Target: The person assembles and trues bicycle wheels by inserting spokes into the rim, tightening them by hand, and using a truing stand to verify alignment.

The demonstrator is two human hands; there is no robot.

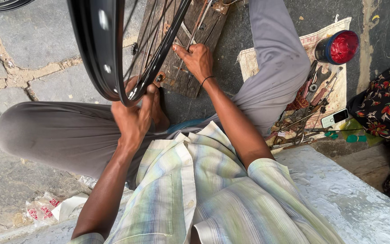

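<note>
Head view: left hand (134,118) grips the black metal bicycle wheel rim (96,54) at its lowest edge, upright between the knees. Right hand (198,59) pinches a thin steel spoke (196,28) over the weathered wooden board (190,49). Judgement: a firm rim grip steadies spoke work. Hand tools (310,106) lie rightward on cloth.

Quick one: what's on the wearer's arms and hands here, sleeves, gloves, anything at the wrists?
Both hands are bare, no gloves. Left hand has nothing at the wrist; right hand has a thin dark band at the wrist. Short sleeves of a pale green, blue and white striped shirt end above the elbows.
</note>
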